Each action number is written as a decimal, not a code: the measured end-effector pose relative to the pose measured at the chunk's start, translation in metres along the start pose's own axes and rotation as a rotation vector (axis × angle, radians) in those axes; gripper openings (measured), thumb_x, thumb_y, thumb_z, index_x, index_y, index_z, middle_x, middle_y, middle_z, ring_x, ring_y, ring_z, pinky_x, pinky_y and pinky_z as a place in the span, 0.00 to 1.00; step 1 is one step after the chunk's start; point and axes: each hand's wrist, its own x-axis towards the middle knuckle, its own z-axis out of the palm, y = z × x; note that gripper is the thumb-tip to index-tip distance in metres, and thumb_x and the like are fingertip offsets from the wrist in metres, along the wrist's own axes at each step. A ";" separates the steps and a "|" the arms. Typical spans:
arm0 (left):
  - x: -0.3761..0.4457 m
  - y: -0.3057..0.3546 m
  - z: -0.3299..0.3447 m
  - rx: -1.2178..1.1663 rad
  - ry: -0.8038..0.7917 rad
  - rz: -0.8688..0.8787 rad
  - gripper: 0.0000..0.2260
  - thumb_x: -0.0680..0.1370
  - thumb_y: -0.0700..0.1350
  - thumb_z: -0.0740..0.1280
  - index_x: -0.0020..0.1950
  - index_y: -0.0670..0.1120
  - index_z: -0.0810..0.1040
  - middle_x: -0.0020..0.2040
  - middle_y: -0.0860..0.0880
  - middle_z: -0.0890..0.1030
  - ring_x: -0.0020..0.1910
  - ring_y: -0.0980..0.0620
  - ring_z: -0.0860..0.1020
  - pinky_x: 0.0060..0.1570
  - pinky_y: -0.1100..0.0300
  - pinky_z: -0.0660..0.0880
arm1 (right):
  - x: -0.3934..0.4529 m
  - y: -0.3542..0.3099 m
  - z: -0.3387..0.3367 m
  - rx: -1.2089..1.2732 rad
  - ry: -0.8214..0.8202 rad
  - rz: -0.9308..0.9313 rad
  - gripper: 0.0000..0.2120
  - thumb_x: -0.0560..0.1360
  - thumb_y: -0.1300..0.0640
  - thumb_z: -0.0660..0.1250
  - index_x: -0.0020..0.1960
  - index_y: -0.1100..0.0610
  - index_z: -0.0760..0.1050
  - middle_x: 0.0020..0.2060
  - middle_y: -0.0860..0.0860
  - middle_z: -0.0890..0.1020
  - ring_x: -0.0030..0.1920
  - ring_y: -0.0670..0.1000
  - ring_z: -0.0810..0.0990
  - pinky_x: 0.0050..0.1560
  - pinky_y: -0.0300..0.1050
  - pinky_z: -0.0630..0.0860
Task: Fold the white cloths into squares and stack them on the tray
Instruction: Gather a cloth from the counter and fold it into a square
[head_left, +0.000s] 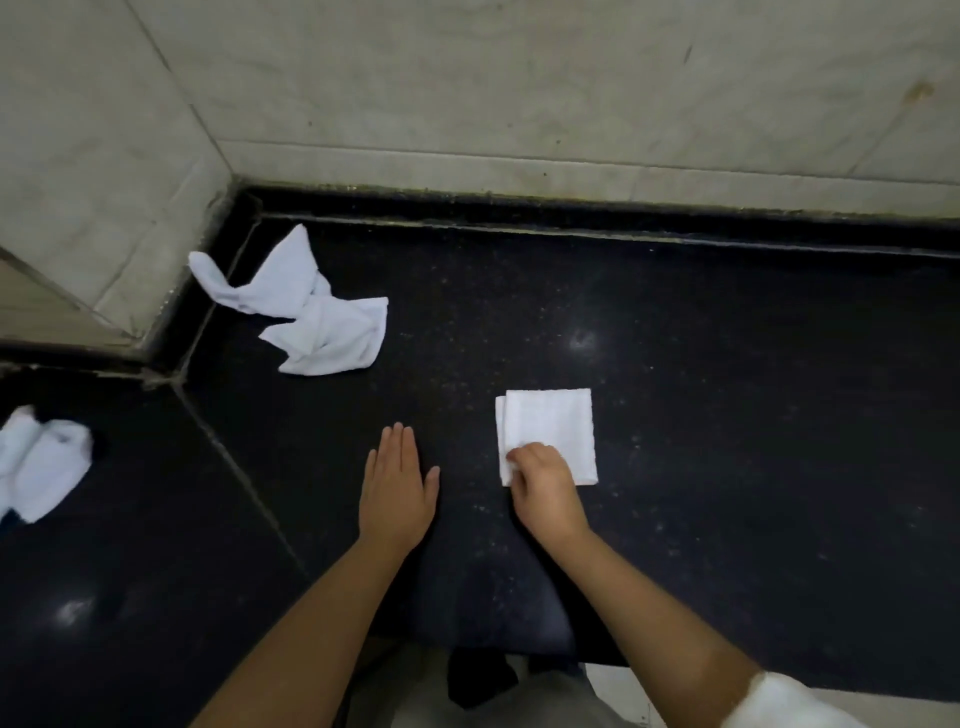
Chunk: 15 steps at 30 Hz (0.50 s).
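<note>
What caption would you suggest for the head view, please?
Right hand pinches a folded white cloth on the black counter; left hand rests flat beside it.

A single wide-angle view, taken from the person's head, looks forward and steeply down onto a dark speckled bench (675, 364) set into a corner of pale tiled wall (467, 78). The lens sits close: both forearms enter from the bottom edge, with the left hand (397, 491) and right hand (545, 486) near the centre of the frame. The wall fills the top third, and straight lines bow toward the edges. A white sleeve (779, 701) cuts the bottom right corner.
</note>
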 end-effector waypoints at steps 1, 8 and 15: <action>-0.003 -0.005 0.001 -0.011 0.005 0.008 0.27 0.82 0.50 0.51 0.76 0.39 0.48 0.77 0.43 0.51 0.77 0.48 0.48 0.75 0.55 0.45 | 0.000 0.002 0.001 0.019 -0.005 0.012 0.10 0.65 0.76 0.66 0.43 0.67 0.80 0.37 0.60 0.82 0.38 0.60 0.80 0.41 0.49 0.78; -0.006 -0.011 0.008 0.011 0.026 0.060 0.32 0.77 0.57 0.40 0.75 0.38 0.55 0.77 0.42 0.55 0.76 0.46 0.52 0.74 0.53 0.46 | 0.006 -0.002 -0.008 -0.005 0.156 -0.027 0.09 0.66 0.75 0.67 0.44 0.68 0.80 0.37 0.59 0.83 0.39 0.59 0.81 0.45 0.34 0.70; -0.007 -0.012 0.011 -0.011 0.075 0.080 0.24 0.81 0.48 0.54 0.74 0.37 0.59 0.76 0.40 0.57 0.76 0.45 0.54 0.74 0.52 0.49 | -0.001 0.006 0.003 -0.095 0.069 -0.191 0.11 0.60 0.75 0.71 0.40 0.65 0.80 0.34 0.55 0.82 0.34 0.54 0.79 0.37 0.40 0.76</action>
